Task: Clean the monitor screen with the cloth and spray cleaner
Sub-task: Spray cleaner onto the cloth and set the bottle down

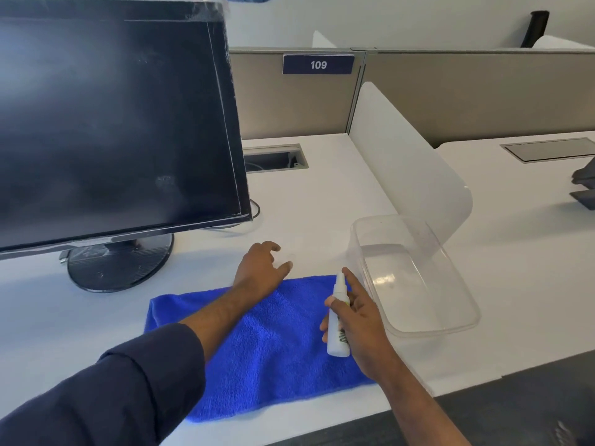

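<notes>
right hand (357, 320) gripping spray bottle (338, 320), above cloth (273, 349)

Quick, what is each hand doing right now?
Left hand: open, holding nothing, at the far edge of the blue cloth.
Right hand: closed around the white spray bottle, index finger on top.

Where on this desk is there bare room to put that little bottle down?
Bare white desk lies between the monitor and the clear divider, behind the blue cloth. The clear tub holds nothing too. It is crowded up front, where the spray bottle, right hand and left hand meet.
</notes>
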Demonstrator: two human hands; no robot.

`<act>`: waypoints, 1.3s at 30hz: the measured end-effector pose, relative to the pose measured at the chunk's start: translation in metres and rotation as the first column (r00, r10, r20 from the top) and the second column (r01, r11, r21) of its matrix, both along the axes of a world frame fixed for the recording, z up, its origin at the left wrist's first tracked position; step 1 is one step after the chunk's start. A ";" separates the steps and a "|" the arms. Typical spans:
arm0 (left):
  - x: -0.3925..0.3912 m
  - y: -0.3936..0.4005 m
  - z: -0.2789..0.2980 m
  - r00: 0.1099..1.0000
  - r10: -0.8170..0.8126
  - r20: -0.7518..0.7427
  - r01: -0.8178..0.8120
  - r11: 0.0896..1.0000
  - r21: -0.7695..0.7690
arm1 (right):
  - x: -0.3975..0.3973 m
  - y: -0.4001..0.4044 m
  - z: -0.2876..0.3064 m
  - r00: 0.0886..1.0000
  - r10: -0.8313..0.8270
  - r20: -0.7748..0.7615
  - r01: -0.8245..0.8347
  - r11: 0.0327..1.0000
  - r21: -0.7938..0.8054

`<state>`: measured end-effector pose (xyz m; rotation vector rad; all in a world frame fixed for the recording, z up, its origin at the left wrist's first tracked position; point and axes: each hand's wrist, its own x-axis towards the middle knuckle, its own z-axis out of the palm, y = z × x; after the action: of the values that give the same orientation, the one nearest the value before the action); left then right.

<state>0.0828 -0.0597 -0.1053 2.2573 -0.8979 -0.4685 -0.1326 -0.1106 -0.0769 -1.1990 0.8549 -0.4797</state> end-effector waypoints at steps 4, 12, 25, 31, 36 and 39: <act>-0.009 0.062 0.005 0.982 -0.025 0.189 0.033 0.999 -0.037 | -0.003 0.001 0.000 0.999 0.011 -0.038 -0.012 0.999 -0.040; -0.014 0.188 -0.020 0.901 -0.026 0.432 -0.047 0.986 0.159 | -0.005 0.018 -0.001 0.926 0.072 -0.372 -0.277 0.799 -0.534; -0.006 0.235 -0.037 0.964 -0.079 0.256 0.035 0.984 0.172 | -0.006 0.050 0.010 0.755 -0.182 -0.630 -0.438 0.575 -0.691; -0.002 0.241 -0.037 0.973 -0.100 0.207 0.080 0.992 0.101 | -0.009 0.052 0.015 0.700 -0.283 -0.656 -0.486 0.485 -0.727; -0.001 0.244 -0.043 0.969 -0.107 0.225 0.091 0.993 0.081 | -0.013 0.044 0.024 0.623 -0.346 -0.702 -0.513 0.497 -0.700; 0.000 0.243 -0.046 0.967 -0.102 0.233 0.081 0.992 0.098 | -0.016 0.042 0.026 0.611 -0.378 -0.695 -0.483 0.518 -0.706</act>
<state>0.0829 0.1831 -0.1517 2.3953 -1.1261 -0.2861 -0.1482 -0.0683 -0.0512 -2.5437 1.4100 -0.2618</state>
